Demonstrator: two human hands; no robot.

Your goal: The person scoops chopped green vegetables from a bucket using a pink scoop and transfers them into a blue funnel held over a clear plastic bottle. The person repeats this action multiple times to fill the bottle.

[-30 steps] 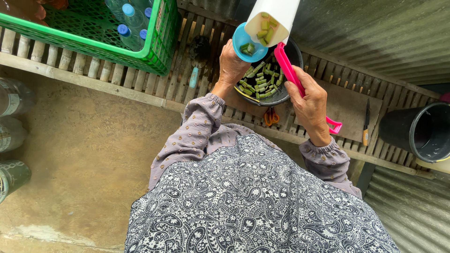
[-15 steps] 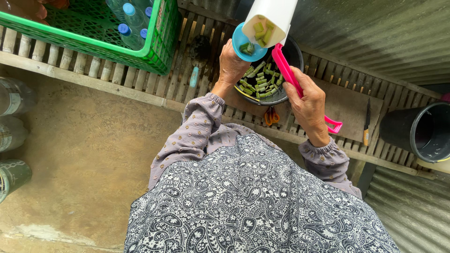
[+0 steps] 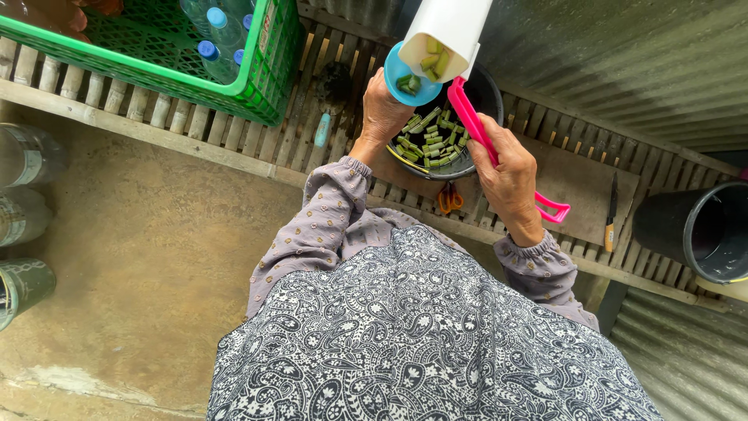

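Head view, looking straight down over a grey paisley top onto a slatted wooden counter [image 3: 234, 129].

Left hand [image 3: 382, 109] has its fingers wrapped on a small blue cup [image 3: 407, 78], tipped over the dark bowl [image 3: 475, 101]; green bits sit inside the cup, so the tilt reads as keeping its mouth over the bowl and any spill inside it.

Right hand [image 3: 510, 175] has its fingers clamped round the pink handle [image 3: 499, 156] of a white scoop-like container [image 3: 450, 31]. Its open end faces the camera with a few pale green pieces in it, held directly above the bowl, probably for the same reason.

Chopped green vegetable pieces [image 3: 432, 136] fill the bowl, which sits on the slats between both hands.

Around it:
- orange scissors [image 3: 449, 199] lie on the slats, just beside the bowl's near edge
- knife [image 3: 611, 210] lies further right on a flat board, well apart
- black bucket [image 3: 693, 230] sits at the far right
- green crate [image 3: 148, 58] with blue-capped bottles sits on the slats to the left
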